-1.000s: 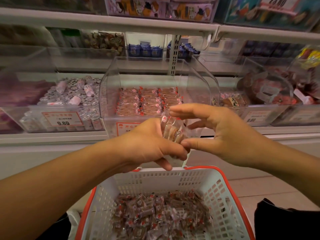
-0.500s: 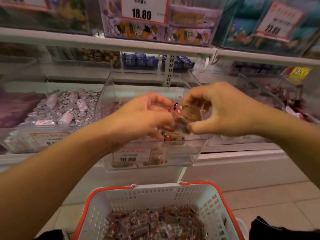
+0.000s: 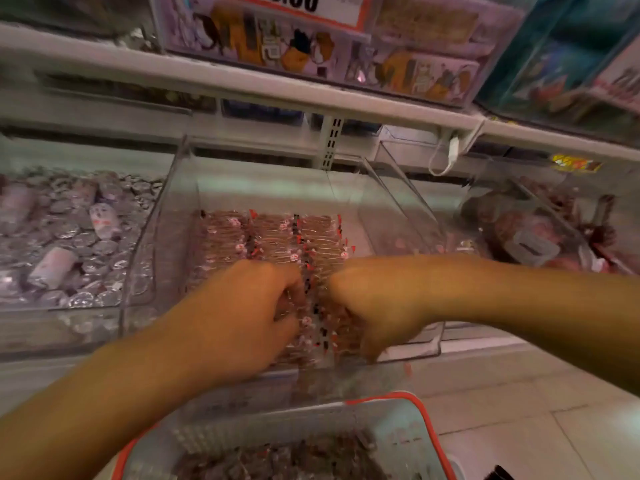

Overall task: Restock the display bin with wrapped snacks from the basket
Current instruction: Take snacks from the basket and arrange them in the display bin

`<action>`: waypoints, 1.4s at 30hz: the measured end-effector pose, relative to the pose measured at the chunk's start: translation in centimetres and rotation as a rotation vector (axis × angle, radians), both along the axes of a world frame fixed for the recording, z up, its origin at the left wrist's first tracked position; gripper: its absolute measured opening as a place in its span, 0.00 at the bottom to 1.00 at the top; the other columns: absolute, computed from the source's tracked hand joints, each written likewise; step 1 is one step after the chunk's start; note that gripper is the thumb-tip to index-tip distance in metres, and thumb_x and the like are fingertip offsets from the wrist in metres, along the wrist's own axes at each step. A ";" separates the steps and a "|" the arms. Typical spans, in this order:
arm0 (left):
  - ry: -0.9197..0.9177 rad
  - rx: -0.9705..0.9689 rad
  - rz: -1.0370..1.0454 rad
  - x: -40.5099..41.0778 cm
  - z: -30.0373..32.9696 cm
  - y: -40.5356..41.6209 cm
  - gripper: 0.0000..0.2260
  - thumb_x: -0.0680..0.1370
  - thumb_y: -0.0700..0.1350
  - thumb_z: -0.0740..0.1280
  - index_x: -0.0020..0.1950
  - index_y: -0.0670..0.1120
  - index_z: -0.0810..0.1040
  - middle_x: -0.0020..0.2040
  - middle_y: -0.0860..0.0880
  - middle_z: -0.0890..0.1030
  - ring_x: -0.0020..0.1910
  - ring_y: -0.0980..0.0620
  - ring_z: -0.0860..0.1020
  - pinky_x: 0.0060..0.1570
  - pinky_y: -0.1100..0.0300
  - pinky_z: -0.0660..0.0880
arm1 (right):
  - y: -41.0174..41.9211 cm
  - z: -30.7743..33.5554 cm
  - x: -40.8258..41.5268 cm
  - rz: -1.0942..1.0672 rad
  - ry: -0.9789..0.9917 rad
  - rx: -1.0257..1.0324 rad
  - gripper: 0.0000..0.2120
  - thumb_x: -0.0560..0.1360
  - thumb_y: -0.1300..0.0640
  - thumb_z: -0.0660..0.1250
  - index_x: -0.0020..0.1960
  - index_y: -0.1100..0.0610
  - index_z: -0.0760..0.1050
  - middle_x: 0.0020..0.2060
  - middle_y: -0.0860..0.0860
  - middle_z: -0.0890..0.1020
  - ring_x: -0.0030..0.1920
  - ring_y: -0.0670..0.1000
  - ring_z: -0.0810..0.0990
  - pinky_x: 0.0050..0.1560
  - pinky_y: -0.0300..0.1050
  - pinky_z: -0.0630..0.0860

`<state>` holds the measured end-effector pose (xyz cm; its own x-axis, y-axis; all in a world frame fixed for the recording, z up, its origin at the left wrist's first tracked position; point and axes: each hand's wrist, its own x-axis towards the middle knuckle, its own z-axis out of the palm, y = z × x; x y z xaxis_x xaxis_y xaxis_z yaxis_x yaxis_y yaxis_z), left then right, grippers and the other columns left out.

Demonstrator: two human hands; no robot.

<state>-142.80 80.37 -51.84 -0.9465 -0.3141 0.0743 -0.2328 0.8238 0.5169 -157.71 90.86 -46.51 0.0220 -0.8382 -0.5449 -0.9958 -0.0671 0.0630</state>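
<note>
— The clear plastic display bin [image 3: 173, 216], where is it sitting?

— It is sitting on the lower white shelf [image 3: 485, 344], pulled out over the front edge, between a clear bin of silver-foil sweets [image 3: 69, 237] on the left and a clear bin of reddish packets [image 3: 540, 230] on the right.

— What is lying inside it?

— Small clear-wrapped brown snacks with red and black print [image 3: 277, 237] are lying in neat rows across its floor, from about the middle towards the front wall.

— And the hands?

— Both are reaching into the front of the bin, close together but not touching. The left hand [image 3: 242, 317] is curling its fingers down onto the rows. The right hand [image 3: 374, 306] is also curling downwards over the rows, with wrappers showing between the two. The picture is blurring badly, so I cannot tell whether either one is actually gripping a snack or only pressing on the stack.

— Where is the basket?

— The white slotted plastic basket with an orange rim [image 3: 391, 398] is showing at the bottom edge of the view, below the shelf's front edge, with a loose heap of the same wrapped snacks [image 3: 277, 462] lying in it.

— Anything above?

— Printed purple boxes [image 3: 311, 46] are standing on the upper shelf.
</note>
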 end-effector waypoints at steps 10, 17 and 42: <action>-0.100 0.130 0.026 1.0 -0.3 -0.5 0.08 0.68 0.53 0.64 0.44 0.56 0.77 0.32 0.57 0.78 0.33 0.59 0.77 0.39 0.53 0.77 | 0.3 -1.2 0.9 -0.025 0.157 -0.205 0.23 0.61 0.44 0.79 0.39 0.51 0.67 0.33 0.47 0.66 0.33 0.52 0.67 0.25 0.41 0.56; -0.001 0.041 0.047 1.3 -0.4 -0.6 0.04 0.69 0.52 0.64 0.42 0.57 0.76 0.31 0.57 0.77 0.32 0.59 0.76 0.35 0.56 0.75 | -0.4 -0.2 0.6 -0.111 0.067 -0.102 0.20 0.61 0.46 0.80 0.41 0.50 0.71 0.33 0.46 0.72 0.34 0.49 0.71 0.25 0.39 0.60; -0.968 0.155 -0.034 10.9 -25.7 12.9 0.27 0.78 0.53 0.68 0.74 0.45 0.66 0.66 0.41 0.75 0.56 0.43 0.77 0.52 0.54 0.75 | 19.8 -38.4 14.9 -1.244 -0.554 0.287 0.54 0.68 0.46 0.79 0.80 0.55 0.48 0.79 0.59 0.54 0.76 0.62 0.59 0.74 0.56 0.64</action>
<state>-131.94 93.22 -77.59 -0.5852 -0.2268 -0.7785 -0.5906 0.7770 0.2176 -142.80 110.70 -84.90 -0.3800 -0.3280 -0.8649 -0.3009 0.9280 -0.2197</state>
